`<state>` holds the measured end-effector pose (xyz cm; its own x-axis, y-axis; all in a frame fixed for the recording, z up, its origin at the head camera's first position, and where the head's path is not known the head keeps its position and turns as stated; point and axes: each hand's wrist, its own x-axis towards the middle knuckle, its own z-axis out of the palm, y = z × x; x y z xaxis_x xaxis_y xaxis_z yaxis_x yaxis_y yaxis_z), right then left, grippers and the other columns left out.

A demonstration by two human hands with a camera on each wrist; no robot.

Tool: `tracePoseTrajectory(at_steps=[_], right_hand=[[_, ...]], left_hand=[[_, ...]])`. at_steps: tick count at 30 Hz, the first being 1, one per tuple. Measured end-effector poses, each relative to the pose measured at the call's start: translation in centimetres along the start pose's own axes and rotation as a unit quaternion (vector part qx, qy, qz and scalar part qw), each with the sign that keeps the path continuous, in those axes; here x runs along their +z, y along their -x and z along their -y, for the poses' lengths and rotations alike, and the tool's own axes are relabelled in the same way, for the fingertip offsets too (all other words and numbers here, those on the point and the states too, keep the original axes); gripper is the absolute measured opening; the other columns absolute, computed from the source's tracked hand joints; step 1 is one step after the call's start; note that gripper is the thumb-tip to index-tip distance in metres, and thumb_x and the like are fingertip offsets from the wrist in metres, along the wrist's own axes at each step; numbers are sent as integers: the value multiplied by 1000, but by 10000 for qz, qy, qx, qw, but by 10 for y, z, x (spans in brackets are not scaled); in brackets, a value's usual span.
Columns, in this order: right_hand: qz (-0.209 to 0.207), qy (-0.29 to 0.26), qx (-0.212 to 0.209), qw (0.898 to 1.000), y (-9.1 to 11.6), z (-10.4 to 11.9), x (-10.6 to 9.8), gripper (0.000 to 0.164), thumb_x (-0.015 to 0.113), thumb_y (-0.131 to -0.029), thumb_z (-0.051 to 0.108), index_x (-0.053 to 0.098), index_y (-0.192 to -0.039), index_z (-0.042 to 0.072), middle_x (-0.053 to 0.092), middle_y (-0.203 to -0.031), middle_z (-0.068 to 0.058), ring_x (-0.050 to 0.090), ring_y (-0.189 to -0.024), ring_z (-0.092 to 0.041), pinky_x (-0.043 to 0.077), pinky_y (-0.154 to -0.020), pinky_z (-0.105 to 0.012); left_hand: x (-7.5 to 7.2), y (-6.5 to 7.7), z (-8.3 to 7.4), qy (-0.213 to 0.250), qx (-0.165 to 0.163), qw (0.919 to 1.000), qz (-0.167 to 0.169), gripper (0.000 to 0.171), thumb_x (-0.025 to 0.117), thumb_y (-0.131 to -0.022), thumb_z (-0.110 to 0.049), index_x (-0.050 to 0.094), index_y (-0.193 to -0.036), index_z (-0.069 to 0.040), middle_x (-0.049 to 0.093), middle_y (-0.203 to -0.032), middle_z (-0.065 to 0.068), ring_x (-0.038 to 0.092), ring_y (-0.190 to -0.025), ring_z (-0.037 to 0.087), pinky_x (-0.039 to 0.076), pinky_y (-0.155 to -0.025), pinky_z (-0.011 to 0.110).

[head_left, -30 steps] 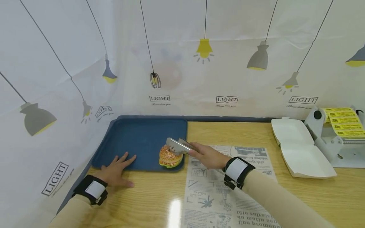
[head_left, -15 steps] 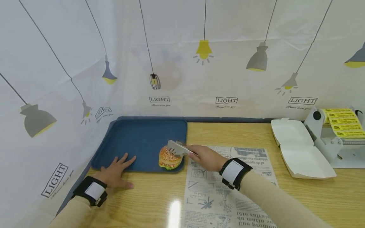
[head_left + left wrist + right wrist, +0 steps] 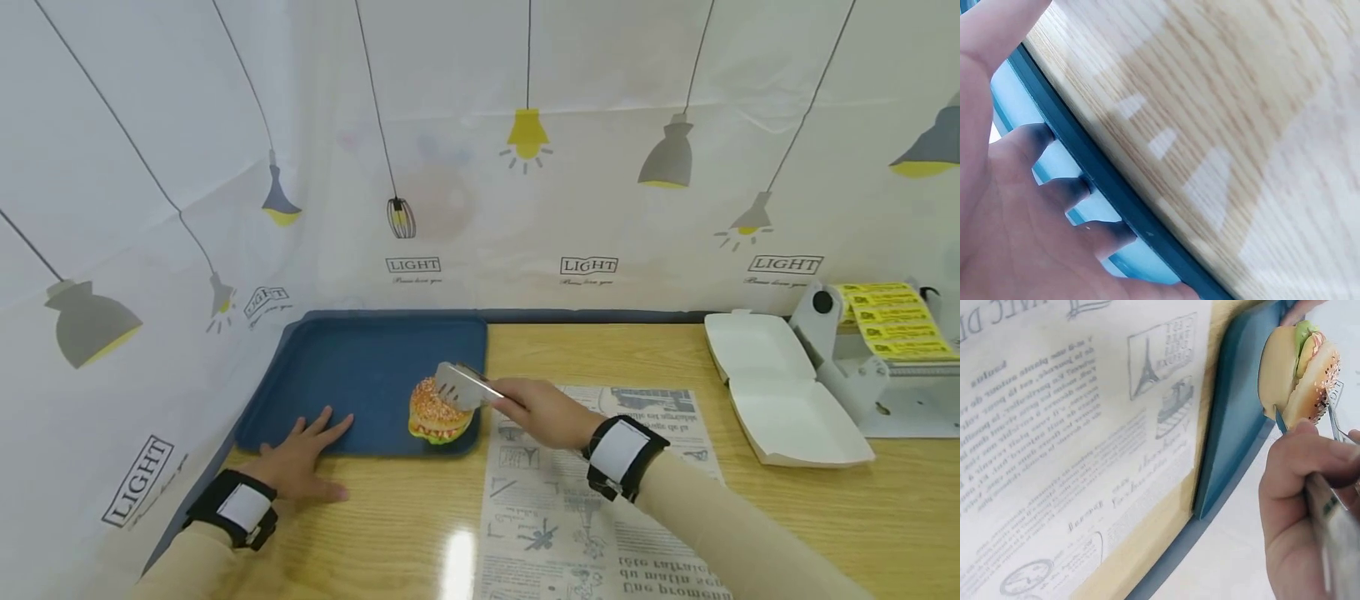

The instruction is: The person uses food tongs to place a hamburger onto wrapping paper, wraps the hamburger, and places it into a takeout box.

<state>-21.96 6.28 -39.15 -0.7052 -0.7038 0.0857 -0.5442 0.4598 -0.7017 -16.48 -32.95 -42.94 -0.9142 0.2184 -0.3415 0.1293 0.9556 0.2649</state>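
A sesame-seed burger (image 3: 439, 412) with a lettuce edge sits at the near right corner of the blue tray (image 3: 360, 367). My right hand (image 3: 551, 414) grips metal tongs (image 3: 468, 386) from the right. Their slotted blade lies over the burger's upper bun. In the right wrist view, the burger (image 3: 1300, 378) shows between the two tong blades, and the tongs' handle (image 3: 1335, 531) runs through the curled hand. My left hand (image 3: 303, 458) rests with spread fingers over the tray's near left edge. Its fingertips reach inside the rim in the left wrist view, with the thumb apart over the table.
Printed newspaper-style paper (image 3: 592, 517) lies on the wooden table (image 3: 375, 533) right of the tray. Further right are an unfolded white takeaway box (image 3: 795, 408) and a dispenser with a yellow label roll (image 3: 896, 321). A lamp-patterned curtain (image 3: 480, 208) hangs behind and at left.
The tongs have turned and come slightly lower onto the burger, their gap looking narrower than a second ago. The left hand stays on the tray edge. The head view has shifted slightly.
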Motion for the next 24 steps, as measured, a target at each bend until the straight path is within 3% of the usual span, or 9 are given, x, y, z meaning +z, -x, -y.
tracePoseTrajectory(at_steps=[5,10,13,19,24], right_hand=[[-89,-160,208,9996,16,1,-16,32,43,-101,26,53,-131,23,49,-73,0,40,-53,-11,37,-52,-27],[-180,-133,523,9984,46,-5,-33,30,43,-101,28,53,-129,28,56,-86,1,42,-54,-11,39,-51,-26],[-176,-167,735,9970,71,-15,-38,31,42,-101,29,51,-131,29,57,-92,5,44,-54,-11,41,-50,-26],[-192,-289,1161,9926,133,-36,-47,38,40,-100,38,46,-136,28,48,-69,1,43,-53,-10,41,-51,-26],[-72,-552,1456,9878,177,-43,-55,41,40,-100,39,44,-139,26,48,-73,-4,43,-54,-9,42,-52,-28]], left_hand=[[5,-3,1,-129,51,9999,-22,112,66,-63,-72,19,-151,-23,6,-154,23,5,-130,60,8,-73,87],[5,-2,4,-175,36,9998,-61,112,65,-62,-74,18,-151,-24,7,-154,23,5,-130,60,7,-72,87],[4,0,4,-209,56,9997,-62,112,65,-63,-74,18,-151,-23,8,-153,24,5,-129,61,7,-71,87],[3,-1,0,-217,121,9997,-26,112,65,-63,-74,18,-151,-24,8,-153,25,6,-128,62,7,-71,87],[5,-3,2,-247,112,9996,22,112,64,-63,-75,17,-151,-24,9,-152,25,7,-128,63,8,-71,87]])
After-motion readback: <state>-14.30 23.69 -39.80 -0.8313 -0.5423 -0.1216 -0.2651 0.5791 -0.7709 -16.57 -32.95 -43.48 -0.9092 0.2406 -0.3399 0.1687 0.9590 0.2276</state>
